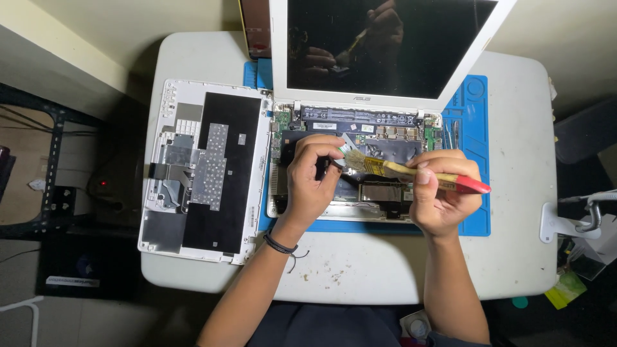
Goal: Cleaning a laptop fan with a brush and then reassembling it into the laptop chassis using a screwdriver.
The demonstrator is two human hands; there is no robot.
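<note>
While the right hand (443, 193) is clamped round the brush (411, 172) handle, the left hand (312, 177) pinches its bristles – fingertips together – above the opened laptop (385, 128)

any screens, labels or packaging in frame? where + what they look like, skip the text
Laptop screen: top centre, upright behind the opened base, dark and off, white bezel, reflecting the hands.
Battery label: long black strip with small white print, along the base's rear edge under the hinge.
Green packet: lower right, off the table edge, partly hidden.
No signs visible.
</note>
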